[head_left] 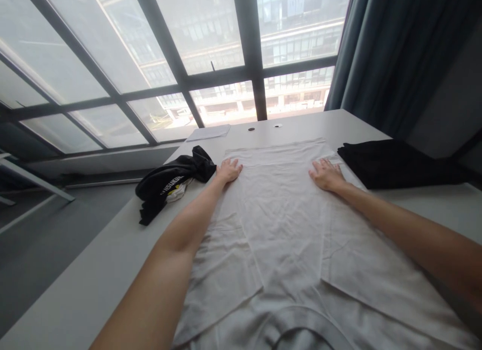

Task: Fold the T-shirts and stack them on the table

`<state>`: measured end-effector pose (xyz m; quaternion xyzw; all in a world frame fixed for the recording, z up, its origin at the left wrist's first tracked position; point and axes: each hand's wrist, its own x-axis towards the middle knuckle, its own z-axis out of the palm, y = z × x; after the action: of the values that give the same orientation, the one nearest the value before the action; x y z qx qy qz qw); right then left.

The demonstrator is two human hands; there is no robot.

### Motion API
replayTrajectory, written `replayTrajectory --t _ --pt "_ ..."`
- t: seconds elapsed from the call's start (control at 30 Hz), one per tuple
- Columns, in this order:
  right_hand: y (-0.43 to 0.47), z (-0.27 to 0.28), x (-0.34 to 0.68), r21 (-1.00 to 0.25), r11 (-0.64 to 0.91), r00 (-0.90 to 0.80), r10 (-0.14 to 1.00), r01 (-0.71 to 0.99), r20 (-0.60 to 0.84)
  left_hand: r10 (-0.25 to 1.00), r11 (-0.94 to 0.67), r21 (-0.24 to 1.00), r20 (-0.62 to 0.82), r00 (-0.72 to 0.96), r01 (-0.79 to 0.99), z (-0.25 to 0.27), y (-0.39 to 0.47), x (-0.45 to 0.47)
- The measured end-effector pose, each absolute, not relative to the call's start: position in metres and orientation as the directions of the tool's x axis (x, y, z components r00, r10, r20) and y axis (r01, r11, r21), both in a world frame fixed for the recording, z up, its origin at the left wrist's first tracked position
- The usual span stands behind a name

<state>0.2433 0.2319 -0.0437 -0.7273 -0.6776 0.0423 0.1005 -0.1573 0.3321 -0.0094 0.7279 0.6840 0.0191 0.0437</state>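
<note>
A white T-shirt lies spread on the table, its round collar nearest me and its hem at the far end. Wrinkles run across the fabric, and the sleeves lie over the body on both sides. My left hand rests flat on the shirt's far left edge, fingers spread. Near the far right edge, my right hand also lies on the cloth with its fingers apart. Neither hand grips the fabric.
A crumpled black garment with lettering sits left of the shirt. Folded black cloth lies on the right. Papers and two round holes are at the far end of the white table. Windows and a dark curtain stand behind.
</note>
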Motion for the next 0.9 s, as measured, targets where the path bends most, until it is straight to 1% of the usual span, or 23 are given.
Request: replayTrajectory --t 0.07,0.13,0.2,0.3,0.37,0.47,0.53,0.63,0.73,0.8,0.9 --pt "0.233 -0.043 0.243 -0.213 -0.053 0.072 0.994 0.976 0.086 0.996 -0.085 0.068 0.017 0.084 0.994 -0.005 0.323 -0.149" --pt "0.23 -0.039 0.243 -0.223 -0.045 0.072 0.991 0.974 0.117 0.987 -0.144 0.049 0.073 0.14 0.988 0.001 0.304 -0.137" --pt "0.222 -0.031 0.24 -0.215 -0.01 0.057 0.975 0.977 0.215 0.973 -0.224 0.054 0.077 0.219 0.973 0.008 0.275 -0.127" --pt "0.193 -0.016 0.232 -0.212 0.097 -0.007 0.921 0.972 0.39 0.943 -0.332 0.121 0.023 0.332 0.935 0.013 0.217 -0.124" --pt "0.164 -0.006 0.224 -0.253 0.176 -0.055 0.904 0.951 0.424 0.918 -0.394 0.174 0.034 0.394 0.903 0.013 0.173 -0.13" --pt "0.113 0.003 0.216 -0.314 0.255 -0.129 0.92 0.914 0.371 0.885 -0.462 0.242 0.068 0.46 0.853 0.007 0.111 -0.143" --pt "0.08 0.006 0.211 -0.334 0.253 -0.152 0.942 0.908 0.298 0.885 -0.461 0.269 0.071 0.46 0.846 0.003 0.074 -0.149" --pt "0.037 0.008 0.205 -0.327 0.242 -0.183 0.962 0.914 0.201 0.879 -0.475 0.276 0.115 0.462 0.836 0.0 0.029 -0.153" --pt "0.006 0.007 0.198 -0.282 0.25 -0.22 0.966 0.926 0.134 0.859 -0.512 0.247 0.158 0.487 0.823 -0.001 -0.005 -0.153" --pt "-0.008 0.005 0.192 -0.25 0.237 -0.217 0.971 0.939 0.104 0.853 -0.522 0.208 0.155 0.499 0.827 -0.003 -0.02 -0.153" --pt "-0.017 0.002 0.183 -0.21 0.21 -0.193 0.976 0.955 0.097 0.85 -0.525 0.141 0.14 0.508 0.839 -0.008 -0.032 -0.152"
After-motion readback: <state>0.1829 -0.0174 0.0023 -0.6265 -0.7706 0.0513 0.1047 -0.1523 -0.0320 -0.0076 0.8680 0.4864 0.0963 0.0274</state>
